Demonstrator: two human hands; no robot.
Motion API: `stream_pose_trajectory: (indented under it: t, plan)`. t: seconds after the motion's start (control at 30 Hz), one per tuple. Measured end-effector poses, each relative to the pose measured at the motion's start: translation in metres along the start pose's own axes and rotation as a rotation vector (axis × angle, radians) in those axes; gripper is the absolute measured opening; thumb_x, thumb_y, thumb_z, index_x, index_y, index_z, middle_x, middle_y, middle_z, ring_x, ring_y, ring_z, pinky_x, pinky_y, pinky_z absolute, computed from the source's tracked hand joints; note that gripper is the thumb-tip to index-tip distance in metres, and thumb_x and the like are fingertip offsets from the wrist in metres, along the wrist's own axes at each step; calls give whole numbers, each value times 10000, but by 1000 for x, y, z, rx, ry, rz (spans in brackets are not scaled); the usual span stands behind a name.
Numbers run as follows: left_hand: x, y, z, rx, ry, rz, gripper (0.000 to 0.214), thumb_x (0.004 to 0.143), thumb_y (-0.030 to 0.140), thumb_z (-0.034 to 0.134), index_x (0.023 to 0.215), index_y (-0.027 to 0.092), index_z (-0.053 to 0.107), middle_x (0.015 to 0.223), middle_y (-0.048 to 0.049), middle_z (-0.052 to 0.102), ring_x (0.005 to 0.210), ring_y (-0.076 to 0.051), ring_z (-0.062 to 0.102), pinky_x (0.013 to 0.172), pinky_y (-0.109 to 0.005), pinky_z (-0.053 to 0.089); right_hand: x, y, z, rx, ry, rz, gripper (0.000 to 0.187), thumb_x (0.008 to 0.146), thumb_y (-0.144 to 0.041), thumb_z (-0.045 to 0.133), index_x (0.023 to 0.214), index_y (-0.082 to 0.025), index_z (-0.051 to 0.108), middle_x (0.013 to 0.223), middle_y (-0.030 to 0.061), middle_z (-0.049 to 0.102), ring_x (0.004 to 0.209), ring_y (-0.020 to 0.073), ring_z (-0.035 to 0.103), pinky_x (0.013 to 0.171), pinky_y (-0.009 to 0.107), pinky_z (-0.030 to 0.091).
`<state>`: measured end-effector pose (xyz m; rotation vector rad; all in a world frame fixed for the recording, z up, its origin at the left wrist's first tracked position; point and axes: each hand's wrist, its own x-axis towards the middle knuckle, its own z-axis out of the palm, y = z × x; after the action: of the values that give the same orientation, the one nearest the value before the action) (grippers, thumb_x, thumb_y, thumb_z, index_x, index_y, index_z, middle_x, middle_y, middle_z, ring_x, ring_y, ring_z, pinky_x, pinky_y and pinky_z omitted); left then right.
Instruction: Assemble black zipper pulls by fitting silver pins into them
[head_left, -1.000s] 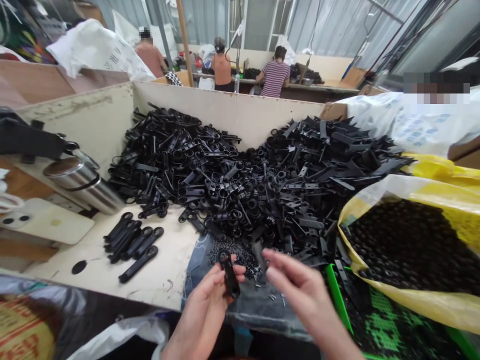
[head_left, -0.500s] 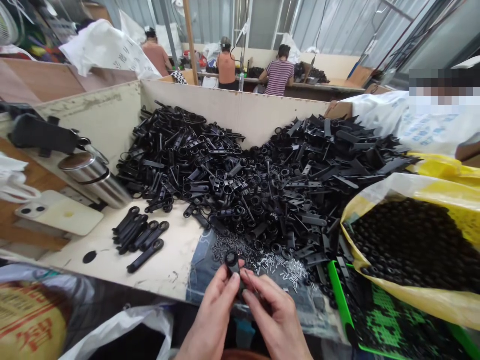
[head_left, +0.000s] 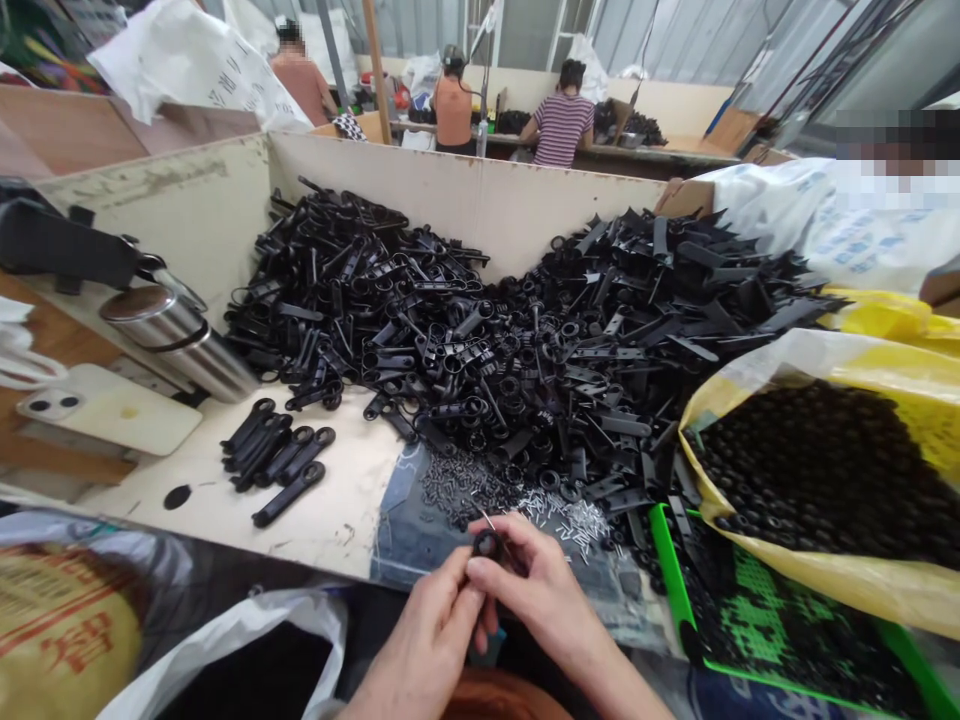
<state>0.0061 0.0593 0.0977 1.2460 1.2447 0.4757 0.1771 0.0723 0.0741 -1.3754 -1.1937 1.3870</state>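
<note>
My left hand point(head_left: 427, 645) and my right hand point(head_left: 536, 590) meet at the near edge of the work table point(head_left: 225, 520). Both pinch one black plastic lever part point(head_left: 487, 546), its ring end showing between the fingertips. A thin metal pin point(head_left: 489, 521) sticks up from that ring end. Just beyond the hands lies a scatter of small metal pins point(head_left: 555, 515) on a dark sheet. A huge pile of black plastic levers point(head_left: 487, 340) fills the table behind. A small row of finished-looking black levers point(head_left: 277, 460) lies to the left.
A steel flask point(head_left: 180, 345) and a white phone point(head_left: 105, 410) lie at the left. A yellow bag of small black rings point(head_left: 825, 480) sits at the right over a green crate point(head_left: 675, 590). Three people work at a far bench point(head_left: 637, 155). White sacks stand behind.
My right hand came in from the right and joined the left on the lever. Both hands drew back toward me and lower. A pin now stands at the lever's ring end.
</note>
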Motion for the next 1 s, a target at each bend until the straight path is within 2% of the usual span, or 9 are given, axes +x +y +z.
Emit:
stream_pose_trajectory:
  t: [0.07, 0.17, 0.33, 0.47, 0.63, 0.73, 0.83, 0.93, 1.0]
  plan:
    - [-7, 7, -6, 82, -72, 3, 304, 968, 455, 486, 1057, 259, 701, 900, -37, 746, 907, -221, 662, 879, -310, 509, 2, -1, 0, -17, -98, -23, 299, 809, -490, 792, 944, -224, 773, 826, -5, 622, 620, 142, 606, 560, 258, 476]
    - [-13, 11, -8, 193, -32, -62, 327, 941, 401, 502, 1180, 248, 664, 1004, -70, 761, 1022, -267, 658, 966, -376, 478, 0, -2, 2, -85, -161, -55, 229, 868, -446, 739, 911, -223, 768, 849, 3, 615, 710, 156, 605, 621, 263, 474]
    - [-7, 5, 1, 202, -2, -41, 246, 994, 326, 403, 1008, 220, 624, 794, -30, 703, 784, -221, 648, 765, -336, 495, -2, 6, 8, -153, -98, -117, 190, 902, -386, 692, 956, -212, 746, 866, 13, 611, 744, 163, 581, 646, 265, 448]
    - [0, -1, 0, -72, 69, 23, 181, 984, 335, 507, 1133, 248, 563, 951, -33, 741, 847, -207, 688, 685, -283, 522, 0, 9, 9, 16, 9, -112, 257, 857, -450, 734, 929, -204, 726, 862, 17, 609, 736, 167, 574, 630, 253, 464]
    - [-4, 4, -6, 130, 184, 250, 134, 991, 299, 524, 1060, 268, 634, 1181, -55, 716, 1105, -232, 656, 958, -341, 504, -2, 2, 5, 184, 42, 22, 353, 809, -527, 784, 908, -198, 699, 746, -16, 576, 558, 110, 446, 487, 212, 385]
    - [-6, 4, -3, 258, 219, 368, 175, 1016, 299, 471, 951, 254, 627, 1000, -45, 715, 959, -209, 671, 869, -307, 516, -2, -2, 5, 216, 56, 10, 354, 809, -532, 785, 903, -203, 695, 734, -18, 570, 531, 101, 418, 463, 209, 366]
    - [-1, -1, 5, 338, 310, 417, 249, 1030, 289, 417, 860, 244, 592, 794, -23, 655, 773, -195, 639, 751, -298, 504, 4, -1, 10, 198, 64, -17, 342, 817, -518, 783, 908, -199, 695, 740, -8, 592, 591, 123, 482, 539, 225, 437]
    - [9, -9, 10, 341, 440, 396, 283, 1021, 294, 406, 814, 243, 593, 767, -33, 645, 740, -206, 625, 716, -312, 487, 15, 3, 19, 188, 111, -16, 356, 809, -522, 787, 881, -191, 678, 761, 0, 603, 652, 136, 520, 597, 230, 467]
    - [13, -15, 10, 249, 455, 348, 291, 1012, 333, 429, 817, 246, 627, 801, -46, 680, 759, -216, 645, 724, -316, 500, 21, 6, 25, 222, 95, 13, 367, 809, -535, 781, 850, -195, 650, 725, -21, 562, 590, 114, 471, 521, 209, 421]
